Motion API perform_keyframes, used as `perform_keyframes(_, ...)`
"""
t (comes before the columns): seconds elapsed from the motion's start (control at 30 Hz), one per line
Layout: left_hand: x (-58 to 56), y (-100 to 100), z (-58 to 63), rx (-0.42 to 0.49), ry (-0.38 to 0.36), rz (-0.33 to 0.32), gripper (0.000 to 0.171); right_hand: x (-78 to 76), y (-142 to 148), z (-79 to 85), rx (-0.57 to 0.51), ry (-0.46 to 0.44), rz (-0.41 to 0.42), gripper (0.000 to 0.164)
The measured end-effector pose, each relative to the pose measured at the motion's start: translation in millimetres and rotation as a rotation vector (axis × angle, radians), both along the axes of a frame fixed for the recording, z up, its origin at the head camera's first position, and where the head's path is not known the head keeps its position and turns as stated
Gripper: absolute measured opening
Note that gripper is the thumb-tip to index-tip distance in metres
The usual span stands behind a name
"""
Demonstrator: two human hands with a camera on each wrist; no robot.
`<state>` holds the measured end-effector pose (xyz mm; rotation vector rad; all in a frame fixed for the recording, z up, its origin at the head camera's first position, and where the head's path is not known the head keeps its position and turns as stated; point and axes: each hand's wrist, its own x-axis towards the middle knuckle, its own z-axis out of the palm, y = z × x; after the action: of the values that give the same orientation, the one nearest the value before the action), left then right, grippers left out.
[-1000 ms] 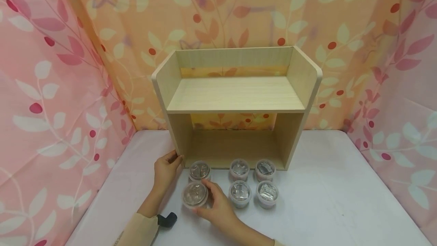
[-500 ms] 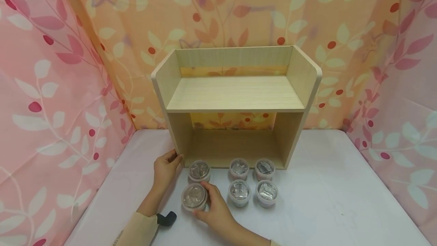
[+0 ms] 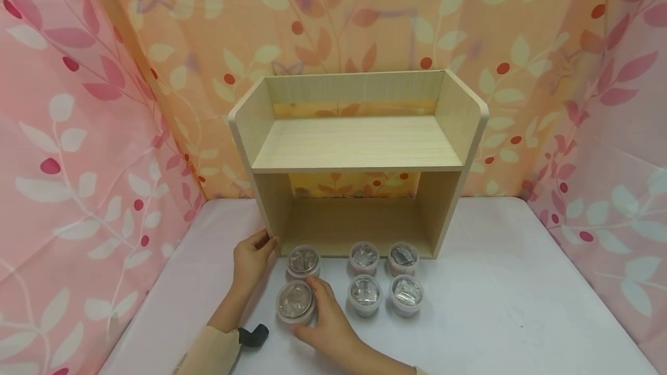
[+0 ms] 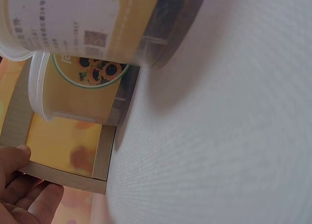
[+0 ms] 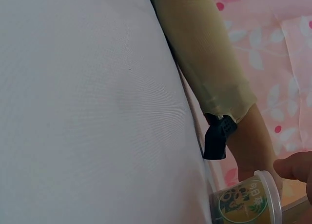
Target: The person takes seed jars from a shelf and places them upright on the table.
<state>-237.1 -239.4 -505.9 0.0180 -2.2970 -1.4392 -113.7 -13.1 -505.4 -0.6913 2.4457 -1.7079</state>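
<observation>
My left hand (image 3: 251,258) pinches the front edge of the left side panel of a pale wooden shelf (image 3: 359,169); in the left wrist view the thumb and fingers lie on either side of that panel (image 4: 63,177). My right hand (image 3: 333,323) curves loosely beside a round lidded plastic tub (image 3: 294,301), thumb and fingers spread by its rim. In the right wrist view the thumb (image 5: 292,165) stands apart from the tub's lid (image 5: 274,197). Directly behind sits a second such tub (image 3: 303,260), by the shelf's front left corner; its label shows sunflowers (image 4: 97,73).
Several more round tubs with silvery packets inside stand right of my right hand, including a front one (image 3: 365,294) and a back one (image 3: 403,256). A black wrist device (image 3: 253,336) juts from the left sleeve. Patterned curtains (image 3: 62,132) enclose the white table (image 3: 500,305).
The front left tub has shifted slightly toward me and now stands on the table. My right fingers have loosened from it. The left hand keeps its place on the shelf.
</observation>
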Motion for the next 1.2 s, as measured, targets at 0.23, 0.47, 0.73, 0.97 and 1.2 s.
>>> perform_keyframes(0.23, -1.0, -0.4, 0.5, -0.005, 0.008, 0.003, 0.027, 2.7, 8.8, 16.3, 0.054, 0.095, -0.007, 0.090)
perform_keyframes(0.47, -0.8, -0.9, 1.5, -0.021, 0.010, 0.014, 0.027, 4.0, 31.0, 43.3, 0.067, 0.179, 0.031, 0.087)
perform_keyframes(0.73, 0.0, -1.2, -0.5, -0.019, -0.001, 0.009, 0.028, -1.3, 69.6, 64.4, 0.124, 0.361, 0.028, 0.079)
perform_keyframes(0.97, 1.7, 0.3, 1.6, -0.008, -0.010, 0.020, 0.026, -8.7, 98.6, 69.6, 0.214, 0.475, -0.016, 0.069)
perform_keyframes(1.2, 2.2, 1.4, 1.6, 0.001, -0.021, 0.014, 0.028, -19.7, 122.9, 65.7, 0.290, 0.628, -0.028, 0.066)
